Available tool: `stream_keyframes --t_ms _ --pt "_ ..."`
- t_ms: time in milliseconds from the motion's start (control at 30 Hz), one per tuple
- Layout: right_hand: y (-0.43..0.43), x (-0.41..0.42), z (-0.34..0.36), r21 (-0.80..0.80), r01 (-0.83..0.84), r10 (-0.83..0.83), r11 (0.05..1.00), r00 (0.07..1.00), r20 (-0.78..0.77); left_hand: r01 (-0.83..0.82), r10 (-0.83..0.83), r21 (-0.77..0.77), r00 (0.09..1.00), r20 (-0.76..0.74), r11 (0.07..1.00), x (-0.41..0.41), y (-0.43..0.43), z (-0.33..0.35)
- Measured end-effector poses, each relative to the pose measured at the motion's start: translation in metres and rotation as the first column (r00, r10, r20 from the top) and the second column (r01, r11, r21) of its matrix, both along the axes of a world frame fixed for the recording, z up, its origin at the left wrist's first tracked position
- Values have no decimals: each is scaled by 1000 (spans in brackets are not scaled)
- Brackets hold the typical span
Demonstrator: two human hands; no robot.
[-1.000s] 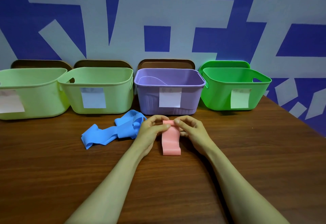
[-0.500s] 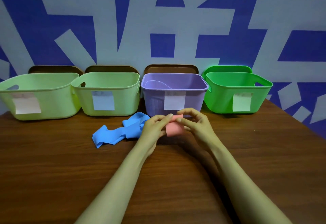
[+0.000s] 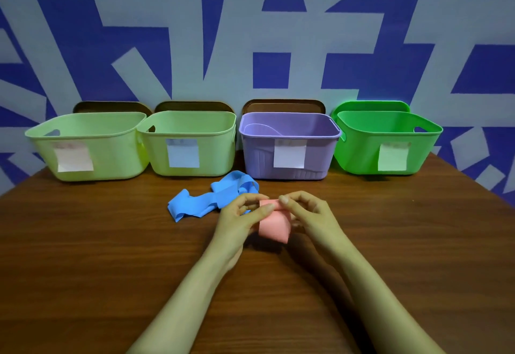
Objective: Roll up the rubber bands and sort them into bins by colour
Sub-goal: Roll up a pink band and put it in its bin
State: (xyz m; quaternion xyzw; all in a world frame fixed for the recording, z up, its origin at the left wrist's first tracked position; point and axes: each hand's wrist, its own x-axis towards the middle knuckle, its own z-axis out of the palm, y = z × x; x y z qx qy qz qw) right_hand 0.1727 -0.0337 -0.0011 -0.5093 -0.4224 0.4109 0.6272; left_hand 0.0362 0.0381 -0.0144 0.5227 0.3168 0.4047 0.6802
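Pink rubber band (image 3: pixel 274 225), partly rolled, was held low over the table (image 3: pixel 111 270), in front of the purple bin (image 3: pixel 259 155). The left hand (image 3: pixel 237 219) and right hand (image 3: pixel 312 214) each pinched one end of the roll between curled fingers and thumb, probably to keep the coil tight and even while the loose tail hung below. The blue rubber band (image 3: pixel 206 200) lay unrolled beside the left hand, within reach. The labelled far-left pale green bin (image 3: pixel 117 158), second pale green bin (image 3: pixel 214 153), the purple bin and the bright green bin (image 3: pixel 359 153) stood in a row, open tops ready for sorting.
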Motion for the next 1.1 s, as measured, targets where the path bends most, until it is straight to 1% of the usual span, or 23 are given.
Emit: stream_keyframes --t_ms 233,367,433,500,600,700,800,900,1033,1100 --pt "-10 -8 1 59 61 -62 996 998 7 88 -87 -48 996 28 995 -5 -3 -2" --pt "-11 -6 0 79 62 -63 995 998 15 111 -108 -56 993 49 992 -3 -4 -4" --pt "-9 -4 -2 69 93 -93 993 996 0 109 -108 -31 994 19 994 -4 -2 -6" --pt "-7 -4 -5 50 119 -119 992 993 -4 99 -98 17 994 -51 995 -3 -2 -10" --pt "-5 -7 -9 7 134 -133 991 990 -49 53 -38 98 988 -149 994 -1 -4 -11" --pt "-5 -8 -10 5 143 -143 990 989 -43 41 -19 123 984 -179 992 0 -8 -11" --pt "-7 -6 -10 18 111 -111 994 994 -2 42 -26 105 989 -145 994 0 -10 -10" --pt "-10 0 -7 50 63 -62 997 998 -22 54 -46 83 995 -91 995 -1 -8 -9" --pt "-12 1 -4 69 -15 12 997 999 45 64 -63 -9 997 38 998 -3 -6 -5" --pt "-13 0 -3 61 -40 35 997 996 81 75 -74 -25 996 57 997 -4 -6 -4"
